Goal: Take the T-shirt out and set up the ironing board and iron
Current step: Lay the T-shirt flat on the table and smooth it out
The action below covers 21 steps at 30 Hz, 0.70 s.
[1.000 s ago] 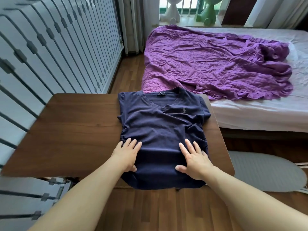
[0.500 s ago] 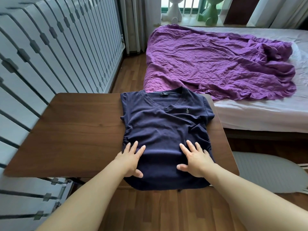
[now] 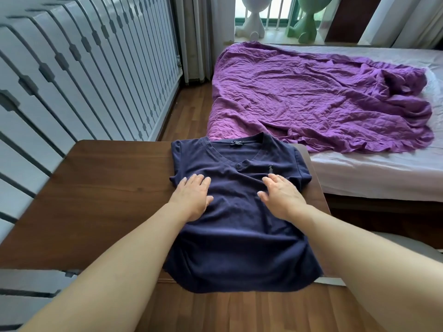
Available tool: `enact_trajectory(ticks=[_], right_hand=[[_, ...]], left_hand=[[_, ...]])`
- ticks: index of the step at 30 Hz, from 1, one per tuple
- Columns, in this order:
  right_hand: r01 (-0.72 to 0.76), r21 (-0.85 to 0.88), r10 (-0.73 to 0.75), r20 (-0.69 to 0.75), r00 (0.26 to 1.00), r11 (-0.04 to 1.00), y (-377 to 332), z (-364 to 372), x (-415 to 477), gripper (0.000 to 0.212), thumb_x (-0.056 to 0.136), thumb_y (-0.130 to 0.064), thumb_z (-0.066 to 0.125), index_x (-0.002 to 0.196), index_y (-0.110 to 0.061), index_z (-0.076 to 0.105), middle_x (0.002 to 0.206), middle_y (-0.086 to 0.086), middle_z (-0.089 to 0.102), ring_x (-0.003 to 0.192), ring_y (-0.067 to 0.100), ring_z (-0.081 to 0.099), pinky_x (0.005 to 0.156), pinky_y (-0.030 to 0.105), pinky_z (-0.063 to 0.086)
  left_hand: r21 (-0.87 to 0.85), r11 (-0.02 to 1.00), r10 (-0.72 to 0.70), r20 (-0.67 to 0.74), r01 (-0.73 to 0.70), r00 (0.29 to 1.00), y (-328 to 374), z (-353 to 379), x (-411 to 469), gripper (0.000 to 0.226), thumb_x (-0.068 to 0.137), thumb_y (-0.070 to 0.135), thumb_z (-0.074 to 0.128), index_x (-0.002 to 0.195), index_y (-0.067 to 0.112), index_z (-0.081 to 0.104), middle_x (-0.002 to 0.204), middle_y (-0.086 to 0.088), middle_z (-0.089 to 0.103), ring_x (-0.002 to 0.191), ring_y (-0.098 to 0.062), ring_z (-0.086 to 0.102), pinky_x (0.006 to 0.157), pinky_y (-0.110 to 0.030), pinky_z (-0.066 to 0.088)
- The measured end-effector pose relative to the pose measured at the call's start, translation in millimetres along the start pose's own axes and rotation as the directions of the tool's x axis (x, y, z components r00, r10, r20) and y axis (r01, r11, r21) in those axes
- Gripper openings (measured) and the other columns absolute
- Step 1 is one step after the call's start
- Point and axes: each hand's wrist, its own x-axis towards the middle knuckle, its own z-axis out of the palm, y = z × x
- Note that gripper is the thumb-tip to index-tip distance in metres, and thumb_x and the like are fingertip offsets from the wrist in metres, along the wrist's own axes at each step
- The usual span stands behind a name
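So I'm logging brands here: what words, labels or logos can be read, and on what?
Neck label inside the T-shirt collar: white lettering, too small and blurred to read.
Chest emblem on the T-shirt: a small stitched figure, no letters.
No other text shows.

Both arms extended forward, bare. Left hand (image 3: 191, 197) flat, palm down, fingers together. Right hand (image 3: 281, 194) flat, palm down, thumb out left. Hands apart, level.

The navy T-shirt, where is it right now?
The navy T-shirt lies flat on the right part of the brown wooden table, hem overhanging the near edge, both hands pressing its chest.
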Motion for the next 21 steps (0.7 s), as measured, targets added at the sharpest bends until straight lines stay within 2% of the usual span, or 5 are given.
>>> enact_trajectory(ticks=[3,7,15,21], right_hand=[[-0.016,0.082,0.021,-0.062,0.998,0.997,9,-7,24,0.037,0.099,-0.026,0.041,0.129,-0.007,0.051,0.137,0.01,0.05,0.131,0.027,0.039,0.107,0.038,0.035],[-0.104,0.075,0.113,-0.122,0.986,0.992,24,-13,69,0.032,0.098,-0.021,0.042,0.122,-0.006,0.056,0.126,0.012,0.058,0.119,0.031,0.046,0.097,0.039,0.043],[-0.178,0.053,0.184,-0.139,0.973,0.983,37,-16,149,0.034,0.095,-0.021,0.048,0.126,-0.008,0.055,0.13,0.013,0.055,0.122,0.032,0.049,0.1,0.039,0.042],[-0.26,0.071,0.268,-0.156,0.951,0.963,42,-3,194,0.038,0.097,-0.015,0.044,0.134,-0.011,0.038,0.137,0.011,0.046,0.118,0.035,0.053,0.093,0.039,0.043]], left_hand=[[-0.005,1.0,0.021,-0.074,-0.022,0.997,-9,-8,22,0.048,0.099,0.028,0.037,0.143,0.009,0.027,0.149,-0.008,0.029,0.137,-0.023,0.027,0.111,-0.035,0.021],[-0.093,0.996,-0.006,-0.037,0.003,0.999,-19,-14,63,0.041,0.099,0.025,0.039,0.136,0.009,0.035,0.142,-0.006,0.036,0.128,-0.025,0.039,0.104,-0.036,0.033],[-0.069,0.998,-0.001,-0.047,-0.002,0.999,-40,-13,149,0.042,0.097,0.025,0.042,0.135,0.009,0.037,0.143,-0.007,0.036,0.13,-0.027,0.037,0.104,-0.042,0.037],[-0.02,1.0,-0.019,-0.098,0.017,0.995,-57,-4,196,0.038,0.097,0.024,0.041,0.133,0.012,0.039,0.135,-0.008,0.041,0.126,-0.027,0.039,0.097,-0.043,0.041]])
